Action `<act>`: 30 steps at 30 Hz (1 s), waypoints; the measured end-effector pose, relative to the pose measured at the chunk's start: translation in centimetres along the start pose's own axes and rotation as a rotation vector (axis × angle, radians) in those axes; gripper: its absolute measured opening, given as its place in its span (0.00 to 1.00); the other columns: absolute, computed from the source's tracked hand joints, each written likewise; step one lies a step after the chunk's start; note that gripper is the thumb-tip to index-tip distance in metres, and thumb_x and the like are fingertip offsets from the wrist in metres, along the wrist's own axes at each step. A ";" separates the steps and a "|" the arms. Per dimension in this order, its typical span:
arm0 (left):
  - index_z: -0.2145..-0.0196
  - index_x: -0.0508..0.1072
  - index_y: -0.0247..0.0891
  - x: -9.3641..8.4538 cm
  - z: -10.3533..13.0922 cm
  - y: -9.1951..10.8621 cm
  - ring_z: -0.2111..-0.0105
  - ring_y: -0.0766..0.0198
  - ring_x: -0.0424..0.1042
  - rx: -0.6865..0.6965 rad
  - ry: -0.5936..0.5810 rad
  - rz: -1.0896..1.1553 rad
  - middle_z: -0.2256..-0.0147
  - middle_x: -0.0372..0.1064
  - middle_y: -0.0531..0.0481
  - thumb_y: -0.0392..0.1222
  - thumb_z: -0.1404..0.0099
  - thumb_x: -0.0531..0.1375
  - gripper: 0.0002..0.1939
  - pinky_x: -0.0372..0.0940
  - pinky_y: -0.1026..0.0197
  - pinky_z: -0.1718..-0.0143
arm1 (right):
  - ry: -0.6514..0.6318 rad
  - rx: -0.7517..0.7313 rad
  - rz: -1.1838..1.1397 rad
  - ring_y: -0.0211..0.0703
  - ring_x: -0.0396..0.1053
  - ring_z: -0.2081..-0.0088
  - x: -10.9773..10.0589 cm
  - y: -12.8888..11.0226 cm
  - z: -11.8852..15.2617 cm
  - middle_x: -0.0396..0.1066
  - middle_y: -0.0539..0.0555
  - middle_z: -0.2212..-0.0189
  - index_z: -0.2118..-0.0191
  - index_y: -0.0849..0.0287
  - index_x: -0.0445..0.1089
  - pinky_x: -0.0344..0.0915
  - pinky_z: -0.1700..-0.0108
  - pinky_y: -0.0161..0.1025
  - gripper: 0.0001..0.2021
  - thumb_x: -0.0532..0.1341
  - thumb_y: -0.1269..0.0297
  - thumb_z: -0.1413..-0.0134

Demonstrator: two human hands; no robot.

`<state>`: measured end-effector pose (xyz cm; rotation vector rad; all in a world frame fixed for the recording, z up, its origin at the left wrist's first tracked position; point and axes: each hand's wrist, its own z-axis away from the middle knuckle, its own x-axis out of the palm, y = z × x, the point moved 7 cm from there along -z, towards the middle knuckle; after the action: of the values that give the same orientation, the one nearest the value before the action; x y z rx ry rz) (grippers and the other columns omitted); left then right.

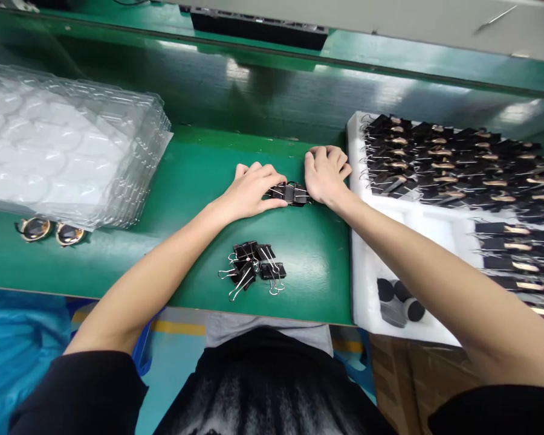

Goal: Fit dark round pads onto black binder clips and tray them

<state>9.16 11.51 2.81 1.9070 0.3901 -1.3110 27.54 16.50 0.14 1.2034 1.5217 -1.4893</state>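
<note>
Clips (300, 195), black and wire-handled.

Workshop, I'd log it: a small-assembly station on a factory floor, by my feed. Long green bench (320, 278), glossy, with a raised green shelf (362, 51) running along the back. At left I note a thick stack of clear moulded trays (79, 145), round pockets repeated. At right, a white foam tray (359, 254) carries black clipped pieces (439, 151) in ordered rows: batch work. Loose binder clips (254, 266) lie heaped on the bench. Below I make out blue-green floor (176, 359) with a yellow stripe (179, 328).
</note>
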 end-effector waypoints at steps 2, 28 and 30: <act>0.44 0.74 0.42 0.0 0.0 0.0 0.52 0.48 0.65 -0.003 -0.002 -0.003 0.50 0.71 0.41 0.57 0.31 0.63 0.24 0.50 0.50 0.52 | -0.013 0.010 0.009 0.61 0.51 0.36 -0.1 -0.1 0.1 0.57 0.64 0.40 0.43 0.54 0.63 0.47 0.36 0.67 0.25 0.38 0.47 0.27; 0.41 0.69 0.40 -0.4 0.5 -0.2 0.49 0.49 0.66 0.016 0.027 0.024 0.48 0.72 0.41 0.58 0.28 0.59 0.26 0.53 0.52 0.50 | -0.003 0.153 -0.218 0.61 0.61 0.40 -1.1 -0.3 -0.3 0.66 0.65 0.43 0.51 0.53 0.69 0.50 0.35 0.68 0.23 0.44 0.45 0.32; 0.43 0.71 0.39 -0.8 0.5 -0.4 0.51 0.51 0.69 -0.019 0.056 0.120 0.52 0.75 0.43 0.59 0.27 0.56 0.24 0.54 0.53 0.49 | 0.002 0.162 -0.299 0.59 0.64 0.41 -1.7 0.2 -0.7 0.68 0.65 0.44 0.49 0.53 0.69 0.56 0.37 0.64 0.28 0.38 0.45 0.31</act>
<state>8.26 11.57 3.24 1.9234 0.3105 -1.1745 28.43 16.95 1.77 1.1019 1.6633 -1.8367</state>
